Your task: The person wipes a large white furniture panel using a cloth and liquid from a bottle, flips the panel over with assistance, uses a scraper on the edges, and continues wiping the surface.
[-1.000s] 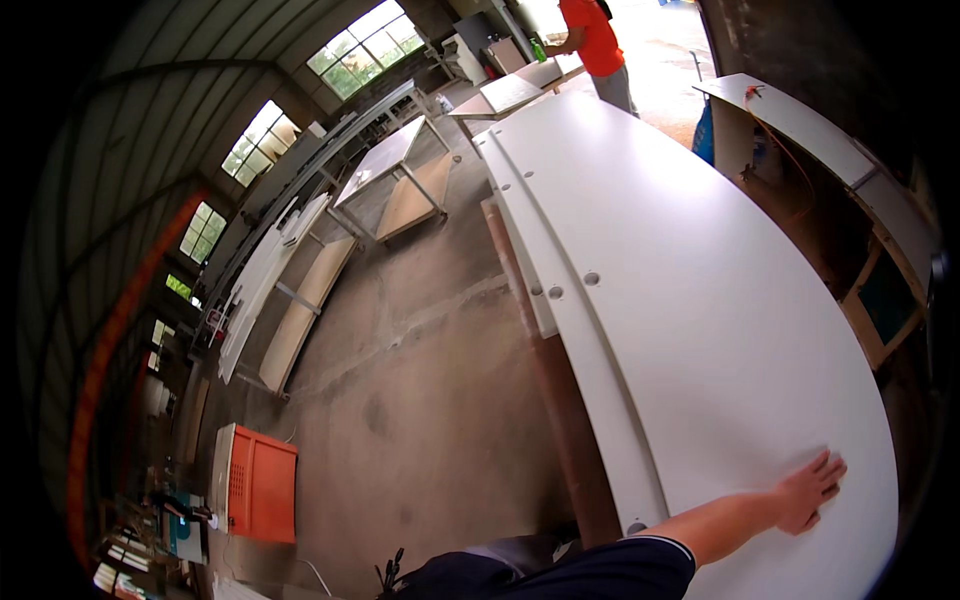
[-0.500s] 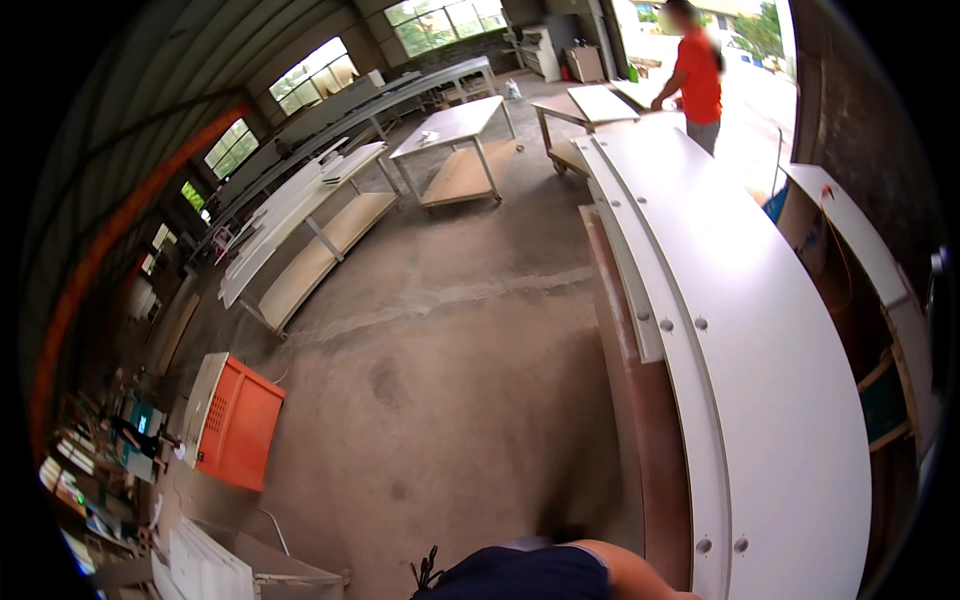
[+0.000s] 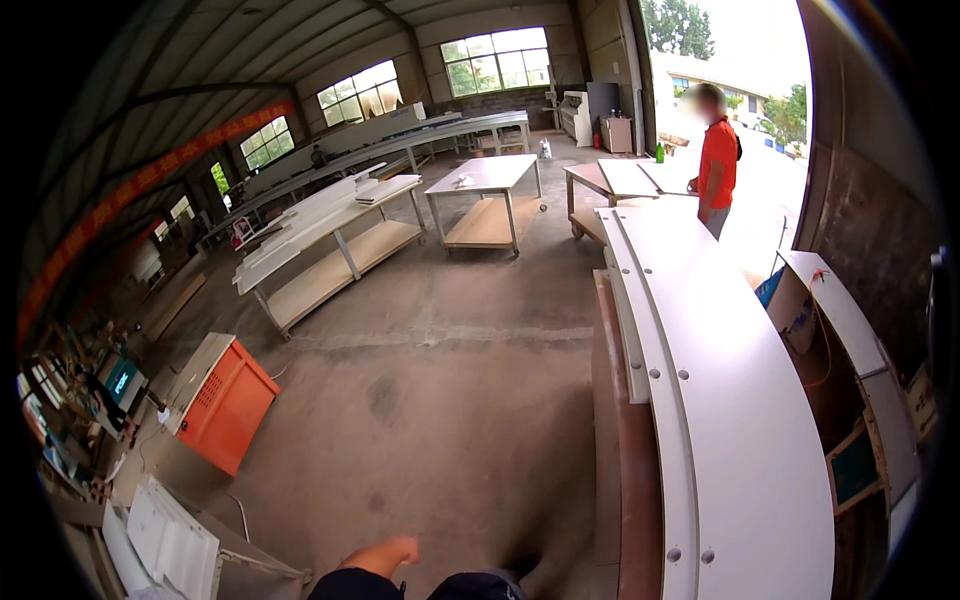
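Left hand [image 3: 405,550], by its position, at the lower edge, bare and blurred, extended from a dark sleeve over the concrete floor [image 3: 450,440]; it touches no visible object. Finger spread cannot be told. Right hand outside the view. Nearest work: a stack of white panels to the person's right, well apart from the visible hand. Upper white panel [image 3: 755,430] lies flat and is set slightly to the right, exposing a strip of the lower white panel [image 3: 675,470] along its left edge. Round holes dot both borders in near pairs. A shorter white board [image 3: 618,325] projects from under them on the left; a reddish-brown support [image 3: 637,480] shows below. Beyond the stack's far end, a co-worker in an orange shirt [image 3: 717,165] stands beside a table bearing a green bottle [image 3: 660,154]. Left side: orange cabinet [image 3: 232,405] on the floor; farther off, a wheeled table [image 3: 490,175] with a wooden lower shelf.
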The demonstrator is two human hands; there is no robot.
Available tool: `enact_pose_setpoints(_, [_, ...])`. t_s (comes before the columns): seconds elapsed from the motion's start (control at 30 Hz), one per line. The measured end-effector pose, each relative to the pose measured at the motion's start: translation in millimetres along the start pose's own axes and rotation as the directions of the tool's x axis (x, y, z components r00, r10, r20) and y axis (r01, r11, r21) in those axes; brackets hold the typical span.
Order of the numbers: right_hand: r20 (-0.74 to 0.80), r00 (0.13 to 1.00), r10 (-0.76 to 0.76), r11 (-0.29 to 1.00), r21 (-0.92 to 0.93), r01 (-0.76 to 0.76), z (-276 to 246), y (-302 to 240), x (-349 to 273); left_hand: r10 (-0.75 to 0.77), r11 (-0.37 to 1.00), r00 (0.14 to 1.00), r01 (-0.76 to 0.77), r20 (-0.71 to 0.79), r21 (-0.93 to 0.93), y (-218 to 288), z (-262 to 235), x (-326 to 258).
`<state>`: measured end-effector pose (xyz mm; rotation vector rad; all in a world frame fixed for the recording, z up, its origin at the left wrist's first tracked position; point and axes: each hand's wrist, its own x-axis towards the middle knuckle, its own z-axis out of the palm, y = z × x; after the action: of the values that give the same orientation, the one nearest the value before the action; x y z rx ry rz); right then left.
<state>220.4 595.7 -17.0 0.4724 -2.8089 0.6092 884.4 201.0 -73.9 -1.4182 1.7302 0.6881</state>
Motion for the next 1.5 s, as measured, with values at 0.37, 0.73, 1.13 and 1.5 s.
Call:
enact_pose_setpoints(0.37, [0.004,1.0,0.024,0.996,-0.086,-0.024,-19,25,-54,0.215,0.912,0.969,-0.245,-0.125,-0.328,12,47,-3])
enact_pose_setpoints(0.73, [0.074,0.951,-0.3,0.951,0.096,0.292,53,-181,-141,0.099,0.597,0.981,-0.192,-0.165,-0.779,-96,27,34])
enact_pose_setpoints(1.13, [0.896,0.37,-0.245,0.959,0.168,0.227,154,-441,-261,-0.182,0.567,0.946,-0.121,-0.268,-0.815,-285,-10,123])
enact_pose_setpoints(1.5, [0.948,0.317,0.019,0.968,-0.097,0.231,357,-586,-154,-0.064,0.598,0.986,-0.083,-0.152,-0.797,-333,-66,186])
